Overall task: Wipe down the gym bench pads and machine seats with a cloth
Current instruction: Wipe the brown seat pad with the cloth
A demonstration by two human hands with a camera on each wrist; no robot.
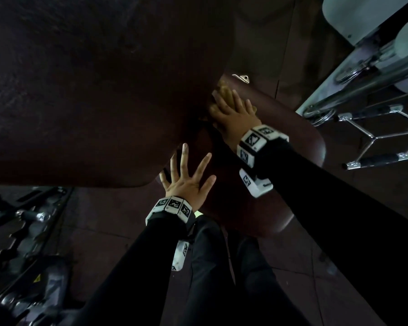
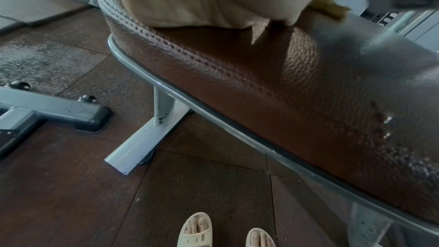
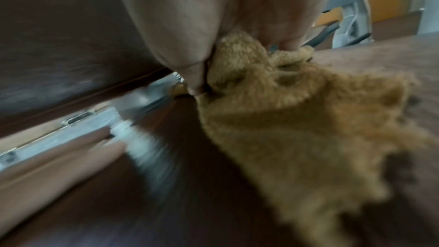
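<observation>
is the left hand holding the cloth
No, the left hand lies flat with fingers spread on the seat pad; the cloth is under the right hand.

The seat pad (image 1: 299, 147) is dark brown textured vinyl with a stitched edge, mounted on a pale metal frame. The larger back pad (image 1: 92, 90) rises beside its far edge. A fluffy tan cloth (image 3: 297, 129) lies bunched on the seat near that far edge.

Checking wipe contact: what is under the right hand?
A tan fluffy cloth lies under the right hand, spread on the brown seat pad. The pad surface beneath the cloth is covered and cannot be seen.
</observation>
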